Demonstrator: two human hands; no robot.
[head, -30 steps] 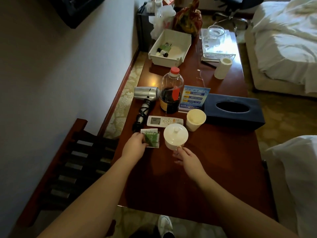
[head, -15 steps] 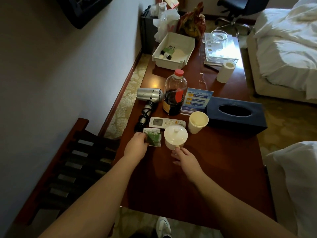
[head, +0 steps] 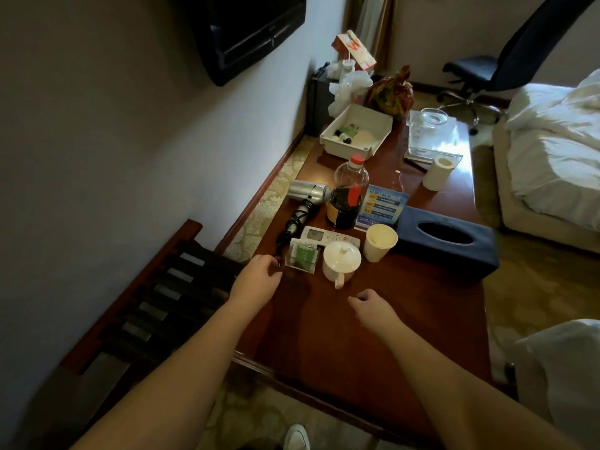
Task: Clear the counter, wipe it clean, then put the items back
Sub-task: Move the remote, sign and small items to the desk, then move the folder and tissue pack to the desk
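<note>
On the dark red wooden counter (head: 373, 345) stand a white lidded mug (head: 341, 260), a clear holder with green tea packets (head: 301, 256), a white remote (head: 328, 237), a paper cup (head: 379, 241), a dark sauce bottle with a red cap (head: 348, 193) and a silver hair dryer (head: 306, 193). My left hand (head: 258, 280) hovers just left of the tea packets, fingers loosely curled, holding nothing. My right hand (head: 373, 308) is below the mug's handle, apart from it, fingers loosely bent and empty.
A navy tissue box (head: 448, 241), a blue info card (head: 383, 204), a toilet roll (head: 439, 173), a white tray (head: 355, 131), a glass tray with a bowl (head: 433, 134) and bags fill the far counter. A luggage rack (head: 162, 293) stands left, a bed (head: 552, 157) right.
My right hand has let go of the mug's handle and drawn back toward me. My left hand has come off the tea packets and shifted left. The camera tilted up.
</note>
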